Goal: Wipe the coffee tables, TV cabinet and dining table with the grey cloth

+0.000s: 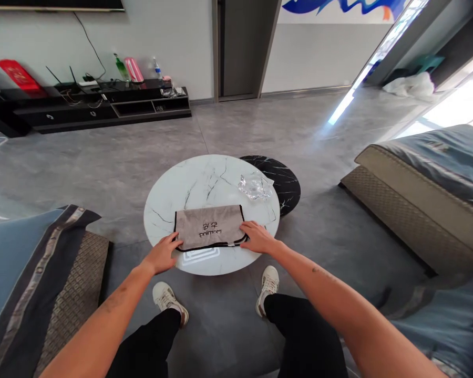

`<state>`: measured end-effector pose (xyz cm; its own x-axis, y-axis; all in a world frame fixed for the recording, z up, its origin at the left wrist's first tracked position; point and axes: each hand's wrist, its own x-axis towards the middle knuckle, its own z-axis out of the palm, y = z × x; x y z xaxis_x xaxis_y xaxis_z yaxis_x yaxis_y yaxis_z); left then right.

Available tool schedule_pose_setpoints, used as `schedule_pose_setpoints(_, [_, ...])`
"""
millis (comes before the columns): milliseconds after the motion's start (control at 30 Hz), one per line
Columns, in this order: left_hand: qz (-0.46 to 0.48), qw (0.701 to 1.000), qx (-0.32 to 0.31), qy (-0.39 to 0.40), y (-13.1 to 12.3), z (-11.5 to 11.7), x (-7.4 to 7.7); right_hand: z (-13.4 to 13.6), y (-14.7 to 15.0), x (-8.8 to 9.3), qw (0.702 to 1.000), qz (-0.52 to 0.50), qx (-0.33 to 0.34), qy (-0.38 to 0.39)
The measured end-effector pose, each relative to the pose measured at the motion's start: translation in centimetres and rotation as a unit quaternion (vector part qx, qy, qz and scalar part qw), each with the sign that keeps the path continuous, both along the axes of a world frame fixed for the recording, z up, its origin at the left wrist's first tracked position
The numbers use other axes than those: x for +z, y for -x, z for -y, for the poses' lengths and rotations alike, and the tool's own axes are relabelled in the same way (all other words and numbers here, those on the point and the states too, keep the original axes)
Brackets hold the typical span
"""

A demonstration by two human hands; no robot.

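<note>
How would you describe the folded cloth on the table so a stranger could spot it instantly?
Find the round white marble-patterned table. Near its edge closest to the person lies a folded taupe cloth with black trim and dark lettering, the left hand and right hand resting on it. Unlike the crumpled clear plastic beyond it, it is opaque.

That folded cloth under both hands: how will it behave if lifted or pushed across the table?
The folded cloth looks soft and floppy: its edges lie flat, so it would probably droop when lifted. It is likely light for its size. On the glossy marble-patterned tabletop it may slide easily if pushed.
</note>
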<state>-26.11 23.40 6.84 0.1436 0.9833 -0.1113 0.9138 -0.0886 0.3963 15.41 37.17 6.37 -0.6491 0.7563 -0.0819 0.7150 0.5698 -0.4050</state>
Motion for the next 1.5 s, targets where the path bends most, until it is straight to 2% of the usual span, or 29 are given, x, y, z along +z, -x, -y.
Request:
schedule_pose_setpoints(33, [-0.013,1.000,0.006,-0.025,-0.7,0.3,-0.1,0.5,0.1,-0.6,0.997,-0.001,-0.079,0.003])
schedule_pose_setpoints(100, [0.000,0.997,0.007,-0.078,-2.7,-0.6,0.3,0.5,1.0,-1.2,0.974,-0.006,-0.223,0.037])
schedule_pose_setpoints(133, [0.021,0.995,-0.004,-0.093,-3.8,-1.6,0.6,0.1,1.7,-1.3,0.959,-0.016,-0.274,0.067])
schedule_pose_setpoints(200, [0.060,0.993,-0.047,-0.087,-6.1,-4.5,1.0,-1.0,3.5,-1.4,0.936,-0.045,-0.323,0.128])
schedule_pose_setpoints(300, [0.032,0.996,-0.069,-0.035,-8.7,-8.6,0.2,-2.3,5.7,-1.6,0.913,-0.083,-0.355,0.182])
schedule_pose_setpoints(367, [-0.021,0.999,-0.047,0.012,-9.9,-9.8,-1.1,-2.5,6.2,-1.8,0.903,-0.101,-0.360,0.213])
schedule_pose_setpoints(467, [-0.062,0.996,-0.014,0.063,-12.0,-9.2,-3.0,-2.5,5.0,-1.5,0.887,-0.151,-0.357,0.253])
schedule_pose_setpoints(533, [-0.056,0.995,-0.005,0.083,-14.1,-8.1,-3.6,-2.8,3.3,-1.0,0.878,-0.189,-0.349,0.266])
schedule_pose_setpoints(600, [-0.025,0.995,-0.014,0.098,-16.1,-7.3,-3.7,-3.4,1.6,-0.1,0.873,-0.217,-0.340,0.274])
schedule_pose_setpoints(667, [0.074,0.994,-0.003,0.080,-17.2,-7.1,-3.4,-4.0,0.9,0.9,0.870,-0.234,-0.339,0.272])
schedule_pose_setpoints(700, [0.158,0.985,0.025,0.059,-17.1,-7.1,-3.2,-4.1,1.2,1.5,0.872,-0.243,-0.335,0.261])
schedule_pose_setpoints(767, [0.324,0.940,0.101,0.020,-15.8,-7.0,-2.7,-3.2,3.4,2.5,0.901,-0.259,-0.291,0.190])
schedule_pose_setpoints(800, [0.390,0.910,0.138,0.010,-14.8,-6.9,-2.5,-2.2,5.2,2.9,0.926,-0.258,-0.237,0.137])
schedule_pose_setpoints(867, [0.475,0.856,0.203,0.010,-12.2,-6.3,-2.1,0.9,9.7,3.2,0.972,-0.218,-0.082,0.031])
schedule_pose_setpoints(933, [0.509,0.819,0.266,0.007,-9.8,-5.5,-1.9,4.8,13.9,3.1,0.989,-0.128,0.067,-0.012])
schedule_pose_setpoints(967, [0.509,0.807,0.299,0.001,-8.9,-5.2,-2.0,6.6,15.5,2.9,0.990,-0.082,0.118,-0.014])
schedule_pose_setpoints(1033, [0.465,0.814,0.349,-0.020,-7.6,-4.9,-2.4,9.3,16.9,2.5,0.987,-0.023,0.160,-0.020])
schedule_pose_setpoints(1133, [0.391,0.840,0.372,-0.051,-7.1,-5.5,-3.3,10.7,15.6,1.7,0.989,-0.014,0.121,-0.078])
schedule_pose_setpoints(1233, [0.359,0.852,0.374,-0.068,-7.2,-6.9,-3.8,10.5,13.3,0.6,0.991,0.019,0.077,-0.107])
schedule_pose_setpoints(1333, [0.350,0.861,0.361,-0.070,-7.0,-7.9,-3.7,10.4,12.0,-0.8,0.992,0.041,0.081,-0.092])
schedule_pose_setpoints(1433, [0.323,0.880,0.342,-0.066,-6.0,-8.2,-3.2,10.2,11.7,-1.8,0.993,0.001,0.096,-0.071])
schedule_pose_setpoints(1500, [0.305,0.891,0.332,-0.060,-5.5,-8.2,-2.6,9.2,11.9,-1.7,0.993,-0.061,0.098,-0.039])
